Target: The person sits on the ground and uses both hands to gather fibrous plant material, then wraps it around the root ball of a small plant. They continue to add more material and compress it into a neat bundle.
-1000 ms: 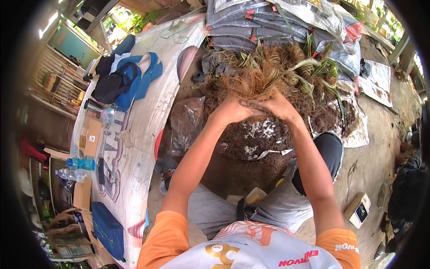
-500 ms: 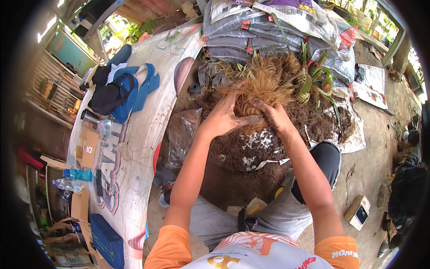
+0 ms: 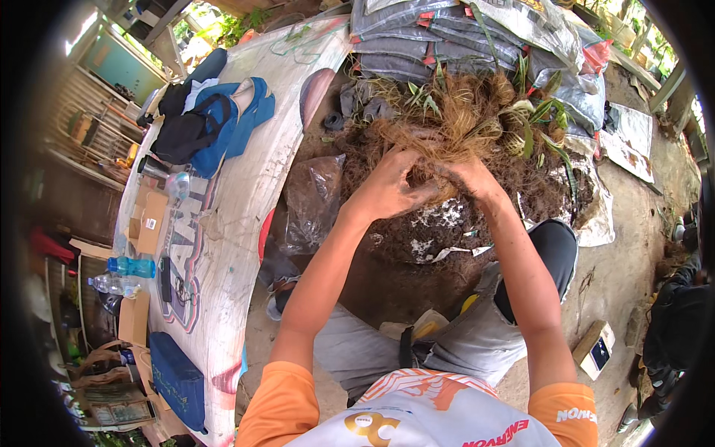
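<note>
A shaggy bundle of brown coir fibre (image 3: 428,149) is between my hands, above a pile of dark, stringy soil mix. My left hand (image 3: 393,182) curls around its left side, fingers bent and thumb reaching inward. From the right, my right hand (image 3: 474,179) grips the bundle, its fingers partly buried in strands. Soil smears both hands. The core of the bundle is hidden by the fibres and fingers. Just beyond lie leafy green plants (image 3: 547,115) and more loose fibre (image 3: 465,104). Dark soil mix (image 3: 387,242) with white patches lies below my hands.
Stacked grey sacks (image 3: 469,48) stand behind the pile. A clear plastic bag (image 3: 316,197) lies left of it. The table (image 3: 257,179) carries a blue bag (image 3: 242,134), bottles (image 3: 132,267) and a cardboard box (image 3: 153,223). A phone (image 3: 599,353) rests on a block at right; another person (image 3: 674,320) is beyond.
My hands have drawn closer together and turned inward around the fibre bundle, which now looks more compressed. The whole view has shifted slightly.
</note>
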`<action>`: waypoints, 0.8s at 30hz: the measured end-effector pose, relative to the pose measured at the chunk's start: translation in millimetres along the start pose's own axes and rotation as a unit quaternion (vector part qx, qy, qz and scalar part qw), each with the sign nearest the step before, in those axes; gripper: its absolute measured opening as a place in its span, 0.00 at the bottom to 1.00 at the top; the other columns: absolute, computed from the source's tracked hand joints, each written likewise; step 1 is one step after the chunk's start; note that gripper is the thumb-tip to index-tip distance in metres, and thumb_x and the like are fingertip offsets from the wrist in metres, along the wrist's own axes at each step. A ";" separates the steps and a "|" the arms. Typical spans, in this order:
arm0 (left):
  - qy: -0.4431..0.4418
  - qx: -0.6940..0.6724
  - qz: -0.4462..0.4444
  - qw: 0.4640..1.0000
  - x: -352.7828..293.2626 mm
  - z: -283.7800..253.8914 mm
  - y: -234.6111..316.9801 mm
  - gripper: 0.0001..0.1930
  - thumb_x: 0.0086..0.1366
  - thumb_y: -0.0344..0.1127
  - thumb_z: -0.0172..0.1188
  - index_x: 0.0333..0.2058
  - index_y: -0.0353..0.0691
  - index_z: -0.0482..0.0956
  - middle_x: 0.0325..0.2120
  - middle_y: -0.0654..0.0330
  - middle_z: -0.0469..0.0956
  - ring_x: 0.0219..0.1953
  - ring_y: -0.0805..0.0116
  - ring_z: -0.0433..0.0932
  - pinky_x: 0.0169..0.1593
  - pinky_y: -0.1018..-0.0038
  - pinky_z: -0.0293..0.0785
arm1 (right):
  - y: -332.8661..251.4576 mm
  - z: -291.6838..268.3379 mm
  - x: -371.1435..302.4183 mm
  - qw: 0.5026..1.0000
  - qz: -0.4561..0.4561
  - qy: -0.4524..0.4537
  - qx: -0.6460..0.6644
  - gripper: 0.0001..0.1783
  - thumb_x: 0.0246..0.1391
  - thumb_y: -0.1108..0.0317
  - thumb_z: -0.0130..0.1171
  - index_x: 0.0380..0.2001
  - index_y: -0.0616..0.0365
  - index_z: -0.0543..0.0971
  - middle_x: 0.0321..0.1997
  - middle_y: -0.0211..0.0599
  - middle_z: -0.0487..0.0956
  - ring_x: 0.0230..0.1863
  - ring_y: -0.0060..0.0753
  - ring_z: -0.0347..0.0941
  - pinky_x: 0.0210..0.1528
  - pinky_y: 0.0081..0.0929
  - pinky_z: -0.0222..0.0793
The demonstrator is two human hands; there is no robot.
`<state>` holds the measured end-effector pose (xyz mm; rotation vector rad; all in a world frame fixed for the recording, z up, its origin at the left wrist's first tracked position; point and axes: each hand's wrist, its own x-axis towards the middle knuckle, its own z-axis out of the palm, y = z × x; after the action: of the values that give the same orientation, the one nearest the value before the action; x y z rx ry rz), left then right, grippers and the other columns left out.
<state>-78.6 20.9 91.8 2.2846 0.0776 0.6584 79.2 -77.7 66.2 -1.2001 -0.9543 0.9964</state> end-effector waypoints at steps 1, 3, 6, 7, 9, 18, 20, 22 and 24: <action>0.013 0.045 0.051 0.998 3.5 1.8 -5.2 0.30 0.50 0.35 0.66 0.52 0.41 0.66 0.49 0.51 0.69 0.52 0.55 0.68 0.53 0.61 0.64 | 0.0 0.5 -0.5 1.000 0.010 -0.004 -0.005 0.29 0.46 0.62 0.61 0.51 0.64 0.68 0.50 0.38 0.74 0.49 0.29 0.69 0.53 0.27 0.63; 0.005 0.085 0.076 0.994 6.1 -2.1 -10.4 0.31 0.50 0.39 0.66 0.53 0.44 0.66 0.52 0.53 0.66 0.55 0.57 0.65 0.56 0.60 0.61 | -1.7 4.4 -1.0 0.999 0.027 -0.008 -0.023 0.30 0.47 0.62 0.58 0.53 0.64 0.66 0.50 0.42 0.73 0.50 0.33 0.69 0.53 0.28 0.64; -0.049 -0.061 -0.031 0.996 10.0 -26.1 -3.9 0.39 0.47 0.53 0.67 0.58 0.49 0.63 0.58 0.58 0.61 0.59 0.58 0.61 0.60 0.57 0.57 | 1.6 1.6 -1.7 0.999 0.036 0.025 -0.003 0.30 0.49 0.60 0.55 0.54 0.65 0.65 0.51 0.45 0.72 0.53 0.38 0.68 0.54 0.31 0.65; -0.027 -0.122 -0.060 0.990 6.4 -37.0 -9.6 0.38 0.48 0.50 0.67 0.58 0.50 0.62 0.58 0.59 0.61 0.59 0.59 0.60 0.60 0.59 0.57 | -2.4 3.6 -2.5 0.998 0.047 0.040 0.016 0.31 0.50 0.59 0.55 0.54 0.66 0.64 0.51 0.45 0.72 0.54 0.38 0.68 0.54 0.33 0.65; 0.015 -0.247 -0.116 0.962 -2.6 -49.5 -25.2 0.36 0.50 0.42 0.67 0.59 0.50 0.62 0.58 0.60 0.61 0.60 0.61 0.60 0.60 0.61 0.58 | -13.4 8.2 -7.8 0.993 0.072 0.077 0.051 0.31 0.50 0.58 0.55 0.53 0.68 0.64 0.52 0.45 0.72 0.54 0.39 0.68 0.54 0.35 0.66; -0.028 0.050 -0.017 0.998 6.8 7.0 -17.9 0.43 0.42 0.33 0.69 0.58 0.35 0.58 0.56 0.48 0.61 0.59 0.53 0.59 0.62 0.65 0.52 | 24.7 19.6 -6.2 0.994 -0.048 0.082 -0.047 0.30 0.49 0.50 0.54 0.47 0.65 0.68 0.43 0.37 0.74 0.46 0.28 0.68 0.51 0.29 0.63; -0.032 0.029 -0.018 0.999 4.7 9.6 -23.0 0.46 0.40 0.32 0.71 0.58 0.37 0.56 0.56 0.46 0.61 0.58 0.50 0.62 0.60 0.64 0.58 | 12.7 21.4 -7.9 0.994 -0.008 0.046 -0.095 0.31 0.50 0.48 0.51 0.48 0.65 0.68 0.45 0.37 0.73 0.46 0.28 0.67 0.51 0.29 0.63; -0.017 0.028 0.003 0.999 1.1 11.7 -20.5 0.44 0.39 0.31 0.71 0.57 0.36 0.58 0.55 0.47 0.63 0.56 0.50 0.63 0.58 0.65 0.60 | 13.4 17.7 -10.3 0.989 0.002 0.009 -0.148 0.37 0.51 0.40 0.47 0.51 0.64 0.66 0.49 0.38 0.71 0.48 0.28 0.66 0.52 0.29 0.63; 0.018 0.047 0.044 0.998 -0.6 12.4 -11.5 0.39 0.41 0.32 0.69 0.54 0.34 0.62 0.52 0.48 0.66 0.55 0.53 0.64 0.58 0.66 0.59 | 22.5 17.6 -11.7 0.994 0.005 0.005 -0.112 0.40 0.51 0.37 0.46 0.54 0.63 0.64 0.52 0.41 0.69 0.53 0.31 0.64 0.55 0.30 0.60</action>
<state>-71.6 21.0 76.4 2.3782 0.0262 0.7558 56.9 -82.1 45.3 -1.3968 -1.0741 0.9068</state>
